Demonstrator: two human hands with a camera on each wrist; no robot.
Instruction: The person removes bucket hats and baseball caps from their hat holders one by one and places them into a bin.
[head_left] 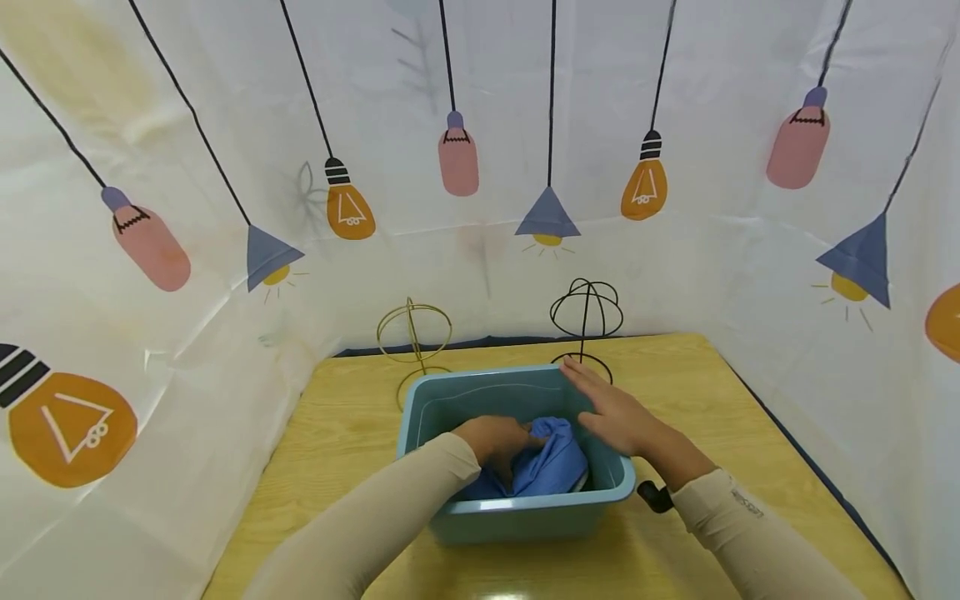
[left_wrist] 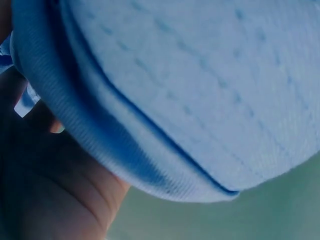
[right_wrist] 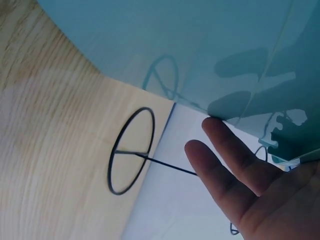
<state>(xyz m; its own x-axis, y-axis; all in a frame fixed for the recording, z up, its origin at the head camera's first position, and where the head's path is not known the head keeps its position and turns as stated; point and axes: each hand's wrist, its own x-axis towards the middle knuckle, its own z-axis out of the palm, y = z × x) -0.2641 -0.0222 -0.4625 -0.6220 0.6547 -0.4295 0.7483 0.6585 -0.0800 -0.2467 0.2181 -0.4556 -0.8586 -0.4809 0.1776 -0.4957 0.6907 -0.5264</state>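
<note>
A light blue-green plastic basin (head_left: 517,521) stands on the wooden table, with blue stitched fabric (head_left: 558,462) bunched inside it. My left hand (head_left: 493,440) reaches into the basin and grips this fabric. Close up in the left wrist view, the fabric (left_wrist: 195,100) has a curved, folded edge and rows of stitching, and part of the left hand (left_wrist: 70,195) is hidden behind it. At the basin's right side is my right hand (head_left: 618,418), its fingers extended along the rim. In the right wrist view, the right hand's fingers (right_wrist: 220,175) are spread beside the basin's outer wall (right_wrist: 135,35).
Behind the basin stand a gold wire rack (head_left: 412,333) at the left and a black wire rack (head_left: 585,312) at the right. A small black object (head_left: 656,497) shows by the right wrist. White sheeting (head_left: 487,275) printed with lamps surrounds the wooden table (head_left: 330,433).
</note>
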